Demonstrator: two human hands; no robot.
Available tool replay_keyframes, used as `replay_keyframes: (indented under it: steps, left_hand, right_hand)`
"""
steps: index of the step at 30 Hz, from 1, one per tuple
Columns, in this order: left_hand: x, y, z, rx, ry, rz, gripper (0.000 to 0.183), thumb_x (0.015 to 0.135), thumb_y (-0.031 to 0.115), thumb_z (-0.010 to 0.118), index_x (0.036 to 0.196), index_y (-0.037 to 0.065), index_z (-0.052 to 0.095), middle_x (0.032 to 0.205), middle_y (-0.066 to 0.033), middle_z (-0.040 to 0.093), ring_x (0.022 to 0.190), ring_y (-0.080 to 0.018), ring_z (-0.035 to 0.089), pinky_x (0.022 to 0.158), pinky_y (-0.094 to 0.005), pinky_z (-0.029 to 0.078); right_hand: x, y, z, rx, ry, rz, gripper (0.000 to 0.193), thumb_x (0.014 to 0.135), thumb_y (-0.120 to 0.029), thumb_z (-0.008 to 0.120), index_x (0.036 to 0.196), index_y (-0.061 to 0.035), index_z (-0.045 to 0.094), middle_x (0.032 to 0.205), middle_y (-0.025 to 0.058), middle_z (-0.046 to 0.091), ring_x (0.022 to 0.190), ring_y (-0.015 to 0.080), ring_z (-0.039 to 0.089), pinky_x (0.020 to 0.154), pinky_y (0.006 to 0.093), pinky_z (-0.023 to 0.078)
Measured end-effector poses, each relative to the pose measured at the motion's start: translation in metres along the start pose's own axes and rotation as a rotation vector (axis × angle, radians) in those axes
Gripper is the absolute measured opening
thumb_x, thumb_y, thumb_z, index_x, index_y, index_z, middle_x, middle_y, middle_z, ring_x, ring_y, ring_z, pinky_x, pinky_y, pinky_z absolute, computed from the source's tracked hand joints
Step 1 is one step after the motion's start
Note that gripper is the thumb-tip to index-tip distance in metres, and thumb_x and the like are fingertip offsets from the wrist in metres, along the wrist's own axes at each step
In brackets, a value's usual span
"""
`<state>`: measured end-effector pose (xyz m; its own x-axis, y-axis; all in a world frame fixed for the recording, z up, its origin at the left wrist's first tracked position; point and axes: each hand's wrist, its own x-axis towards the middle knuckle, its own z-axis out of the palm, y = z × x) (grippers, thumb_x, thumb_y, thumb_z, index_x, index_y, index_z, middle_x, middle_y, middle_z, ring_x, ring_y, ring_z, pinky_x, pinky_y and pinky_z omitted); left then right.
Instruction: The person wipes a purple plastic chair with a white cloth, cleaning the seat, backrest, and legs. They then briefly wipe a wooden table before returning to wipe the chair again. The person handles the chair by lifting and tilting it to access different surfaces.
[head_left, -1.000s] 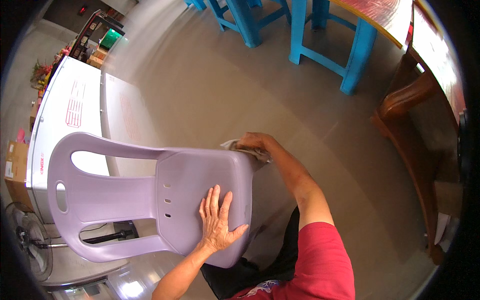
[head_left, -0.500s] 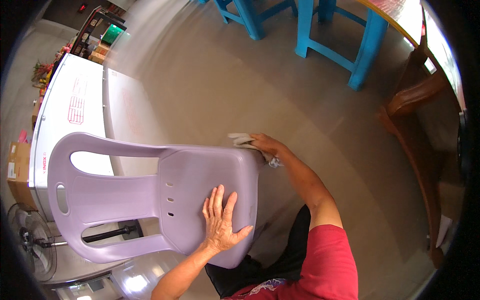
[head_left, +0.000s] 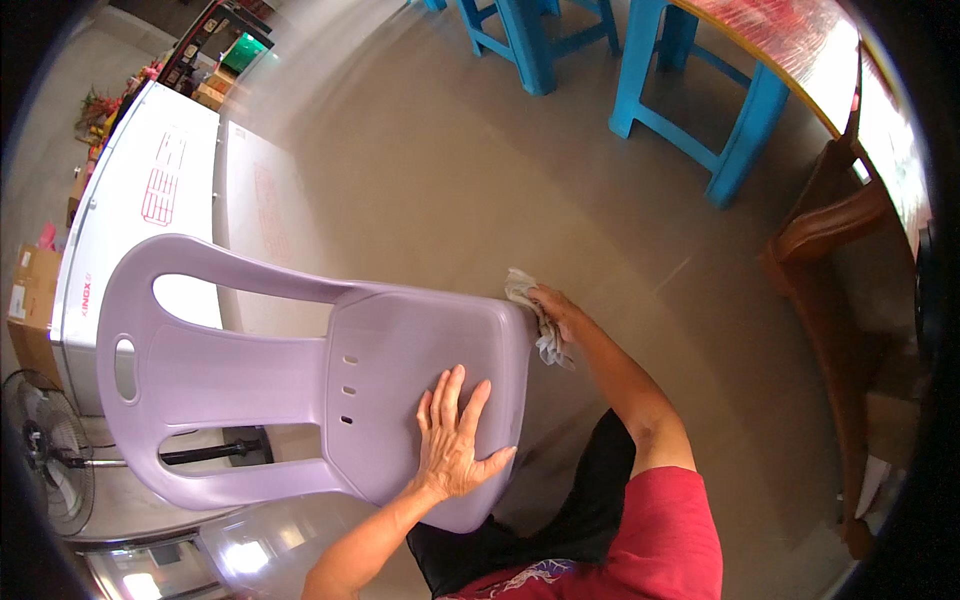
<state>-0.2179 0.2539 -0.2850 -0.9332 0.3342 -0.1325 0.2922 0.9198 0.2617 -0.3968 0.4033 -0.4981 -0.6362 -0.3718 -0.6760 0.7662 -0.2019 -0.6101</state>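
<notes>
The lilac chair (head_left: 240, 375) stood before the person, backrest leftward. On its seat (head_left: 415, 335) lay the left hand (head_left: 452, 455), fingers spread, gripping nothing; the right hand's (head_left: 555, 308) fingers clutched a pale cloth (head_left: 549, 345) at the far front corner. Good wiping probably called for firm bracing and even pressure. Beyond, a white cabinet (head_left: 140, 250) bore red print (head_left: 160, 195).
</notes>
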Motion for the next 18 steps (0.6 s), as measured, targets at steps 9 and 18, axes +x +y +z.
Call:
replay_keyframes:
  steps: [9, 18]
  left_hand:
    - [0.014, 0.006, 0.009, -0.032, 0.021, 0.042, 0.091, 0.074, 0.054, 0.062, 0.145, 0.014, 0.022, 0.150, -0.0201, 0.009, 0.137, -0.0393, 0.013, 0.106, -0.0587, 0.011]
    - [0.009, 0.002, 0.007, -0.107, 0.041, 0.039, 0.095, 0.070, 0.052, 0.067, 0.145, 0.015, 0.023, 0.150, -0.0209, 0.011, 0.138, -0.0385, 0.012, 0.107, -0.0580, 0.010]
  right_hand:
    - [-0.146, -0.102, 0.026, -0.413, -0.075, -0.395, 0.036, 0.089, -0.037, 0.044, 0.102, -0.0072, 0.059, 0.083, 0.0067, 0.058, 0.074, 0.0167, 0.056, 0.063, 0.0328, 0.047]
    - [-0.088, -0.156, 0.140, -1.398, -0.168, -0.833, 0.038, 0.088, -0.038, 0.038, 0.097, -0.0102, 0.063, 0.092, 0.0138, 0.066, 0.090, 0.0328, 0.062, 0.075, 0.0424, 0.048]
